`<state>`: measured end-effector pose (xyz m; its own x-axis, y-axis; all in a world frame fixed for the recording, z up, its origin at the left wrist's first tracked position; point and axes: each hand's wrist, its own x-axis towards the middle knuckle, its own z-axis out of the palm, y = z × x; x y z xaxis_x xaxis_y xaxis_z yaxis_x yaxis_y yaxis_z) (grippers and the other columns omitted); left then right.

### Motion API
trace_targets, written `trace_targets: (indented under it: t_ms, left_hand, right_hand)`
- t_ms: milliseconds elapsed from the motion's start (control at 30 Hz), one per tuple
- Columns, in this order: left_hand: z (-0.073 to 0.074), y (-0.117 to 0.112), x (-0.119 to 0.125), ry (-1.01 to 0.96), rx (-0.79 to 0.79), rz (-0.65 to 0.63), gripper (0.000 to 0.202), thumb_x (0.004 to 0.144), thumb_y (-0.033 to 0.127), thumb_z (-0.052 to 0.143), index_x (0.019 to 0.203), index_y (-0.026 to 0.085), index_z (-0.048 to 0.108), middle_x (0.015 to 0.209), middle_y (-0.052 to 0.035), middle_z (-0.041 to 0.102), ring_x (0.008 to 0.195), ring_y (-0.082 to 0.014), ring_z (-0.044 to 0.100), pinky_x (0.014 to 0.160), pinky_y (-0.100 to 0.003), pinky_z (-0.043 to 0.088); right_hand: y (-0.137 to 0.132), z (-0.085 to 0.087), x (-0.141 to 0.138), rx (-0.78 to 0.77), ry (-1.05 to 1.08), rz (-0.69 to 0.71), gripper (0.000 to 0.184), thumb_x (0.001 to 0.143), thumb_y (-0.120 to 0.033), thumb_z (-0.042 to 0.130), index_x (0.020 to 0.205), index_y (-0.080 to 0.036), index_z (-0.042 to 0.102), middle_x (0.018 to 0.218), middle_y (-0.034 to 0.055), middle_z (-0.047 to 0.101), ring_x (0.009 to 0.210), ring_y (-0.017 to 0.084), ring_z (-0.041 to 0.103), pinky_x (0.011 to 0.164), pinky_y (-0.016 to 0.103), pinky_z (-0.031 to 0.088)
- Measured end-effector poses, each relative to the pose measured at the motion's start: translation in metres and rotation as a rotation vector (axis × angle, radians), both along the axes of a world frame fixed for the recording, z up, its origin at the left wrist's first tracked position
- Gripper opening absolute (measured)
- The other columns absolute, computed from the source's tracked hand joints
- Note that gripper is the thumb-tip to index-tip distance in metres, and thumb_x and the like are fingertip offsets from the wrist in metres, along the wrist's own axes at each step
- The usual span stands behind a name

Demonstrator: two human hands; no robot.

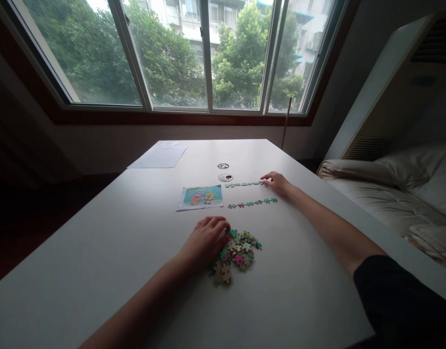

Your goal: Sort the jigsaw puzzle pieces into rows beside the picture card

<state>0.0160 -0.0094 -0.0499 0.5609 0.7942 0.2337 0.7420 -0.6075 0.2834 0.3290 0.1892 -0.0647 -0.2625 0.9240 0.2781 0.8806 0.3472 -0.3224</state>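
My left hand (207,238) rests at the left edge of a loose pile of jigsaw puzzle pieces (239,247), its fingers bent and thumb and forefinger apart. No piece shows in its grip. Farther off, my right hand (277,183) has its fingertips on a puzzle piece (261,182) at the right end of the far row of pieces (244,184). A second row of joined pieces (252,203), pink at the left and green toward the right, lies nearer to me. Left of both rows is a printed cartoon picture sheet (203,196).
The white table (135,257) holds two round inset covers (225,178) beyond the rows. White paper sheets (157,157) lie at its far left. A pale sofa (393,179) stands to the right, and a window (179,53) spans the far wall.
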Motion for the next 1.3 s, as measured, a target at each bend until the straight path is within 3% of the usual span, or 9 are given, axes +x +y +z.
trace_targets:
  t_ms: [433, 633, 1000, 1167, 1300]
  left_hand:
    - [-0.002, 0.001, 0.001, 0.005, 0.017, -0.003, 0.019, 0.084, 0.03, 0.042, 0.099, 0.024, 0.052, 0.114, -0.0043, 0.052, 0.106, -0.0227, 0.044, 0.09, -0.041, 0.035]
    - [0.0, 0.0, 0.001, 0.012, 0.017, -0.001, 0.02, 0.084, 0.031, 0.042, 0.1, 0.024, 0.052, 0.114, -0.0044, 0.052, 0.106, -0.0227, 0.043, 0.09, -0.041, 0.035]
    - [0.001, 0.001, 0.001, -0.01, -0.002, 0.009, 0.019, 0.084, 0.03, 0.042, 0.099, 0.024, 0.053, 0.114, -0.0048, 0.053, 0.106, -0.0233, 0.044, 0.089, -0.042, 0.036]
    - [-0.001, 0.004, 0.0, -0.046, -0.005, 0.03, 0.017, 0.083, 0.029, 0.044, 0.095, 0.023, 0.054, 0.111, -0.0055, 0.054, 0.104, -0.0233, 0.045, 0.088, -0.041, 0.037]
    - [0.001, 0.003, 0.001, -0.086, -0.018, 0.024, 0.015, 0.082, 0.028, 0.046, 0.092, 0.022, 0.055, 0.109, -0.0049, 0.054, 0.102, -0.0225, 0.046, 0.088, -0.04, 0.037]
  right_hand:
    - [0.0, -0.002, -0.001, 0.016, 0.008, -0.025, 0.024, 0.073, -0.035, 0.057, 0.09, -0.022, 0.067, 0.087, 0.0033, 0.061, 0.071, 0.012, 0.054, 0.069, 0.022, 0.041]
    - [0.003, -0.005, 0.009, 0.011, 0.019, -0.108, 0.024, 0.075, -0.032, 0.053, 0.091, -0.019, 0.067, 0.086, 0.0041, 0.065, 0.067, 0.013, 0.055, 0.066, 0.023, 0.042]
    - [-0.005, -0.002, 0.006, 0.031, 0.056, -0.103, 0.021, 0.074, -0.029, 0.055, 0.087, -0.017, 0.068, 0.085, 0.0053, 0.064, 0.069, 0.013, 0.055, 0.069, 0.024, 0.042]
    - [-0.022, 0.011, -0.012, 0.098, 0.116, -0.042, 0.023, 0.078, -0.026, 0.051, 0.093, -0.015, 0.065, 0.093, 0.0078, 0.06, 0.069, 0.012, 0.054, 0.07, 0.025, 0.043]
    - [-0.06, 0.023, -0.04, 0.112, 0.147, 0.103, 0.018, 0.078, -0.025, 0.052, 0.088, -0.018, 0.065, 0.092, 0.0046, 0.06, 0.072, 0.011, 0.054, 0.073, 0.024, 0.043]
